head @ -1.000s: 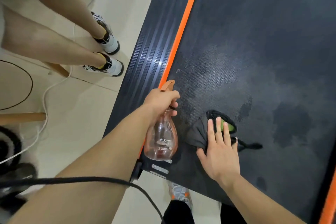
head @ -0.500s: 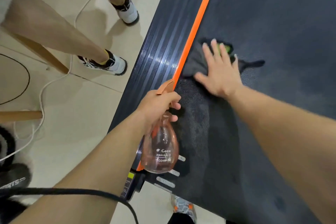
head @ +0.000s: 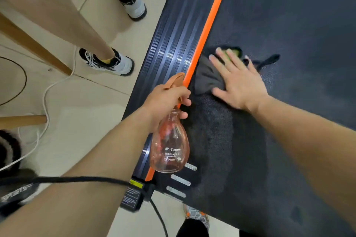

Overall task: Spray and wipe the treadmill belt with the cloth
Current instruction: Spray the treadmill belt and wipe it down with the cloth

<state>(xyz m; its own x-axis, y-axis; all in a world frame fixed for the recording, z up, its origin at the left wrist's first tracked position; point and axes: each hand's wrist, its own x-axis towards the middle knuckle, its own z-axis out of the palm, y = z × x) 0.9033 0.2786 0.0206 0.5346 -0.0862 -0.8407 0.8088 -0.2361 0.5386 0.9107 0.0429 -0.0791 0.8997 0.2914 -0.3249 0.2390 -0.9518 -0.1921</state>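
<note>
The dark treadmill belt (head: 289, 15) fills the right side of the head view, with darker wet patches near its near end. A dark grey cloth (head: 207, 77) with a green patch lies on the belt beside the orange stripe (head: 208, 25). My right hand (head: 238, 81) presses flat on the cloth, fingers straight and spread. My left hand (head: 165, 100) grips the neck and trigger of a clear pink spray bottle (head: 170, 148), which hangs over the belt's left edge.
Another person's legs and black-and-white sneakers (head: 107, 62) stand on the tiled floor left of the treadmill's ribbed side rail (head: 173, 44). Wooden furniture legs (head: 32, 44), a white cable (head: 46, 94) and a black cable (head: 77, 180) lie at left. My own shoe (head: 196, 215) shows below.
My right hand slid the cloth up the belt and leftward to the orange stripe over the last second. The left hand kept holding the bottle in about the same place.
</note>
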